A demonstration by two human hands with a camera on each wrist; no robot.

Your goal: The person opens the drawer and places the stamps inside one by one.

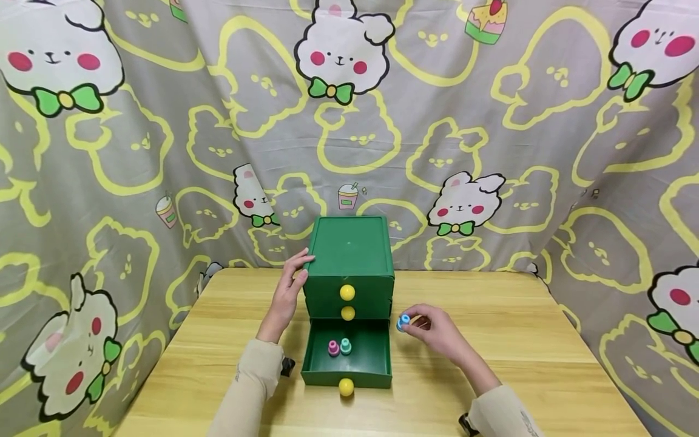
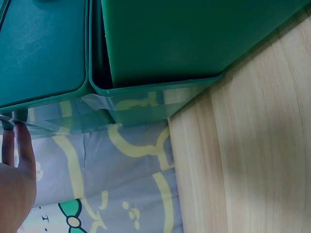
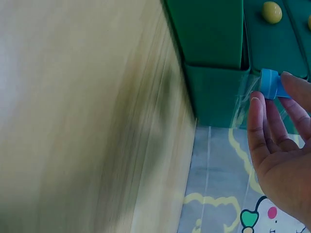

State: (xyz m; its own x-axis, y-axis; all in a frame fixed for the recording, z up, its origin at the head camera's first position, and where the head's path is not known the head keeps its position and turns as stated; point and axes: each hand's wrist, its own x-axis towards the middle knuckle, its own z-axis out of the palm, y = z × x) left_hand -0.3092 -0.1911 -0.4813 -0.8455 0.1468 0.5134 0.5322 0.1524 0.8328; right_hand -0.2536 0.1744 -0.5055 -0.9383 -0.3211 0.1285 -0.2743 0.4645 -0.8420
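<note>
A green drawer cabinet (image 1: 351,246) stands on the table, its bottom drawer (image 1: 377,355) pulled out. In that drawer a magenta piece (image 1: 334,348) and a mint-green piece (image 1: 346,347) stand side by side, each with a wide round base and narrower top. My left hand (image 1: 284,297) rests its fairly straight fingers (image 2: 24,145) against the cabinet's left side. To the right of the cabinet, my right hand (image 1: 437,328) pinches a similar small blue piece (image 3: 268,84) between thumb and fingers, above the table and outside the drawer.
Yellow ball knobs (image 1: 346,292) sit on the drawer fronts, the lowest knob (image 1: 346,387) facing me. The wooden table (image 1: 480,291) extends on both sides of the cabinet. Behind it hangs a grey curtain (image 1: 415,127) printed with rabbits.
</note>
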